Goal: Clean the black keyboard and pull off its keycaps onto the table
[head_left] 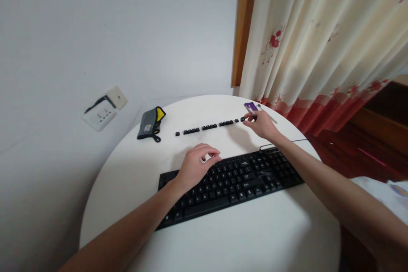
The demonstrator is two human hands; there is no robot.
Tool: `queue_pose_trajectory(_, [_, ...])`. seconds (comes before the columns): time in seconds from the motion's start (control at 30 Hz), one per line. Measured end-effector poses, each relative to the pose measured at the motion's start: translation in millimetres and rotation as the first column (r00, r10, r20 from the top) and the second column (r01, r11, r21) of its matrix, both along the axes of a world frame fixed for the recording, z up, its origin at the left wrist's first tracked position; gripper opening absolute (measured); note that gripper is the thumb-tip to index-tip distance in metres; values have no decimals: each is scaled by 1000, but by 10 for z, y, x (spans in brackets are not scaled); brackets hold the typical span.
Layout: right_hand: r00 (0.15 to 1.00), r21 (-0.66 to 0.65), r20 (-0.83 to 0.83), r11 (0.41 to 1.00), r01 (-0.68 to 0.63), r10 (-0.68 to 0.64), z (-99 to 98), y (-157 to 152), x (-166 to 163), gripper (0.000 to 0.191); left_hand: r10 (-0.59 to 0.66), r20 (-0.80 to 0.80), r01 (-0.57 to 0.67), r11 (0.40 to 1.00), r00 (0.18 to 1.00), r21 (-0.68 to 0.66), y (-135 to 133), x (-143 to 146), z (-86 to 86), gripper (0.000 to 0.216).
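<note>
A black keyboard (223, 182) lies at a slant across the white round table. Over its upper left part, my left hand (198, 163) hovers with curved fingers, a small gap between thumb and forefinger and nothing seen in it. Beyond the keyboard, loose black keycaps (209, 127) form a row of small groups. At the row's right end, my right hand (262, 124) has its thumb and forefinger closed around a black keycap (242, 119). A dark bit also shows among its fingers, too small to name.
A grey pouch (149, 123) with yellow lining sits at the table's far left. By the far right edge are a purple item (251, 106) and a thin pale stick-like tool (269, 114). A wall socket (101, 114) and a flowered curtain (302, 42) stand behind.
</note>
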State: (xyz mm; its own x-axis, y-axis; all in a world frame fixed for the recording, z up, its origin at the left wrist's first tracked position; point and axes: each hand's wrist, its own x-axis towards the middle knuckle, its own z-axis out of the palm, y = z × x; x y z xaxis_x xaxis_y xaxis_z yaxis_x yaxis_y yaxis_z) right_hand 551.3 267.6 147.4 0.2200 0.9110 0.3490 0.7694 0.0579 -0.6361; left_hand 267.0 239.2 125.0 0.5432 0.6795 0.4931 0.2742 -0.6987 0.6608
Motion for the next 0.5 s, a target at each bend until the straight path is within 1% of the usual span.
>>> queue_pose_trajectory(0.07, [999, -119, 48, 993, 27, -21, -78, 255, 191, 26, -15, -17, 15, 1000, 1000, 1, -2, 3, 6, 12])
queue_pose_trajectory(0.2, [997, -205, 74, 979, -10, 26, -293, 604, 386, 21, -40, -23, 40, 999, 999, 7, -6, 6, 14, 19])
queue_pose_trajectory(0.33, [995, -243, 83, 969, -34, 55, -459, 774, 465, 23, -37, -35, 37, 999, 999, -8, -11, 6, 27, 18])
queue_pose_trajectory(0.5, [991, -253, 76, 963, -91, 114, -519, 842, 502, 24, -46, -65, 45, 999, 997, -29, -15, 9, 40, 19])
